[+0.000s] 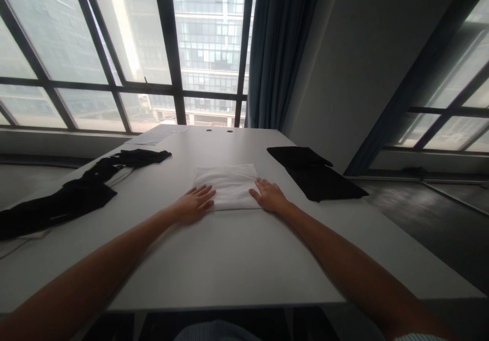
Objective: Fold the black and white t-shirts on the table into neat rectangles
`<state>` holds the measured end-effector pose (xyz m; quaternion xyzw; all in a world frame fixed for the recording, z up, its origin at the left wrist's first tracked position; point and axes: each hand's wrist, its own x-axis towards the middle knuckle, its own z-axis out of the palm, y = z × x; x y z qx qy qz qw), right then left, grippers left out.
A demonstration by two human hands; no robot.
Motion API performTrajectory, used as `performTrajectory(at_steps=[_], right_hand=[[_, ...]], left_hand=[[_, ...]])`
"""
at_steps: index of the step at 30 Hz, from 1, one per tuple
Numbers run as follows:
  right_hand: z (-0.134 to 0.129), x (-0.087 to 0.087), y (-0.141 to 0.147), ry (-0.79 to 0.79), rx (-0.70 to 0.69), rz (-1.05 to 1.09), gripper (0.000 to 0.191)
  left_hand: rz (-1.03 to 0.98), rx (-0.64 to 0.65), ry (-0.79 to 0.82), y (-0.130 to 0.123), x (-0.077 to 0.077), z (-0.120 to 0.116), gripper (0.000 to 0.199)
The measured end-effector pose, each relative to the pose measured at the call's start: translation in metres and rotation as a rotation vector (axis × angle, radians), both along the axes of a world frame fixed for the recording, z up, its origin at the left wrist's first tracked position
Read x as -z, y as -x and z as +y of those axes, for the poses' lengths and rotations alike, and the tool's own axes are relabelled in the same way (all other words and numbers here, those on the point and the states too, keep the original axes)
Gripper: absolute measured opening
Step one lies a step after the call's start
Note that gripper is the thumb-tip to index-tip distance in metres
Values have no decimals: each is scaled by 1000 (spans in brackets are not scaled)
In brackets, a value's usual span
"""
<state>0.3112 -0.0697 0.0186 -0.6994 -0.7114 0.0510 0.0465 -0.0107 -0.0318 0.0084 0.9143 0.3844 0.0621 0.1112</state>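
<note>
A white cloth [231,185], folded into a flat rectangle, lies on the white table in front of me. My left hand [195,203] rests flat on its left edge, fingers spread and pointing inward. Over at the right edge, my right hand [269,194] lies with its fingers stretched out onto the fabric. Both palms face down, and neither hand grips anything. Slight creases run across the cloth between them.
Dark clothes [86,188] lie in a loose heap along the table's left side. To the right sit folded black garments [317,173]. White sheets [153,135] lie at the far left of the table [229,259]. Beyond it are windows and a blue curtain [275,50].
</note>
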Motion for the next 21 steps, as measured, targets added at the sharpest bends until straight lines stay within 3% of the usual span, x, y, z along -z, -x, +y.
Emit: performTrajectory(at_steps=[5, 8, 11, 16, 21], right_hand=[[9, -14, 27, -164, -204, -144, 59], [30, -19, 53, -118, -290, -88, 59], [59, -15, 71, -33, -270, -41, 60], [92, -1, 58, -17, -160, 43, 70], [97, 5, 26, -52, 3, 52, 73]], left_hand=[[63, -82, -14, -34, -8, 23, 66], [82, -121, -47, -62, -11, 38, 63], [68, -238, -73, -76, -8, 52, 62], [31, -419, -103, -64, 0, 77, 71], [47, -532, -35, -37, -1, 89, 80]])
